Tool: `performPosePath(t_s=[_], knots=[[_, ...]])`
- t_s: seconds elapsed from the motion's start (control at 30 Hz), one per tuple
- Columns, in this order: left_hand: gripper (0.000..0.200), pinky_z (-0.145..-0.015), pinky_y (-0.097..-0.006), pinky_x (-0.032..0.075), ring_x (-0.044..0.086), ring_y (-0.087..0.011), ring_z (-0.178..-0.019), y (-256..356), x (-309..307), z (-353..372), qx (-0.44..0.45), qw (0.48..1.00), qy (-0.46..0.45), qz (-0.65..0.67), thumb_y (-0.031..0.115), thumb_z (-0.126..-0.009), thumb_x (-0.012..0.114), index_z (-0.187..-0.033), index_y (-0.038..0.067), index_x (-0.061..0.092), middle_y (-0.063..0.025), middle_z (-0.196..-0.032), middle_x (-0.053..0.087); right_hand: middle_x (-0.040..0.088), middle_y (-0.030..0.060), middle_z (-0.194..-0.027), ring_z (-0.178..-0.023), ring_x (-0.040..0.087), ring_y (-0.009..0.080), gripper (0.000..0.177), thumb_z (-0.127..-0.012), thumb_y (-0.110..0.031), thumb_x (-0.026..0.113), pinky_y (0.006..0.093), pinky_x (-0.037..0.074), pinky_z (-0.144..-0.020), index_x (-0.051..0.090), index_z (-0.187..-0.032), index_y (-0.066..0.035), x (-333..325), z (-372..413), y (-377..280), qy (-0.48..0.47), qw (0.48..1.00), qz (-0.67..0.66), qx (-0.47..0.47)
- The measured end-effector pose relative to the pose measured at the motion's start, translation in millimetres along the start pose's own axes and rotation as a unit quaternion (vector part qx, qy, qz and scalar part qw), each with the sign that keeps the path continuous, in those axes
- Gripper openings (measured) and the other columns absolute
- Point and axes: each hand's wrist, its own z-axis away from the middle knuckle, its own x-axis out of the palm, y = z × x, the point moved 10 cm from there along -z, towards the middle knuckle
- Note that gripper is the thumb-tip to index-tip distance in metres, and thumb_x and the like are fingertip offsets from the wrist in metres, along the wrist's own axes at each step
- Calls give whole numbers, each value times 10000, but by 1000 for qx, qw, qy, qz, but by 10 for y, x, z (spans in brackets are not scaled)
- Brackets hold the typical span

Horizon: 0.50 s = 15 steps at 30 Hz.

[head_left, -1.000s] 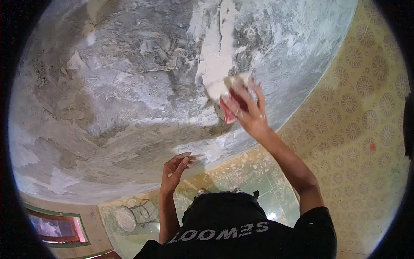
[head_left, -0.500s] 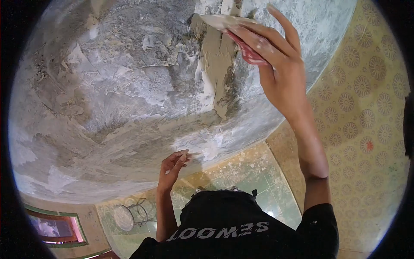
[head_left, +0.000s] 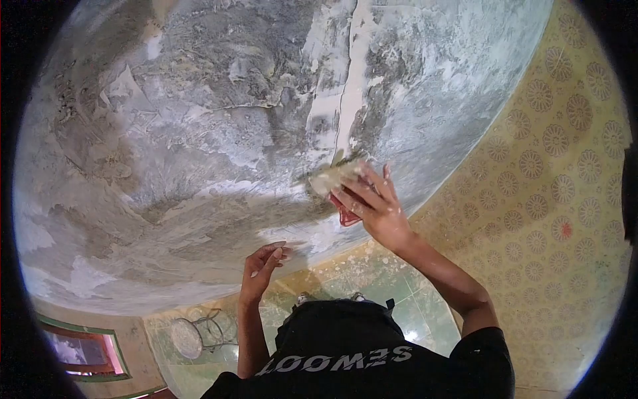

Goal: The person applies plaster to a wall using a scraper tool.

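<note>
My right hand [head_left: 379, 206] is wrapped around a putty knife [head_left: 325, 183] with a red handle. Its wide, pale blade lies against the grey, patchy wall [head_left: 199, 133], at the lower end of a smooth whitish strip of filler [head_left: 349, 100] that runs upward. White smears mark the fingers of this hand. Lower and to the left, my left hand [head_left: 262, 269] is raised close to the wall, thumb and fingertips together and nothing visible in them.
Yellow patterned wall covering [head_left: 558, 186] fills the right side. Below is a green tiled floor [head_left: 372, 282] spattered with white near the wall. A round stool [head_left: 187, 338] stands at lower left, near a window [head_left: 83, 349].
My right hand has moved down with the putty knife. Wet-looking filler along the strip has been spread, leaving it smoother and whiter. My left hand has barely moved.
</note>
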Motion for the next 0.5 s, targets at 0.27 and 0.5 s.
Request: performPosePath(t_s=[0.27, 0.5], knots=[[409, -844, -354, 526, 669, -217, -991, 140, 96, 3, 20, 1000, -9, 10, 308, -989, 634, -1242, -12, 660, -128, -1105, 725, 584, -22, -1416, -1393, 430, 332, 557, -756, -15, 739, 584, 249, -1203, 705, -1242, -285, -1071, -684, 265, 224, 974, 37, 13], [428, -845, -356, 526, 670, -215, -986, 65, 21, 73, 17, 1000, -1, -6, 331, -988, 637, -1235, -17, 660, -135, -1098, 723, 580, -7, -1414, -1400, 413, 332, 508, -777, -74, 715, 610, 283, -1168, 701, -1243, -275, -465, -384, 352, 237, 970, 49, -32]])
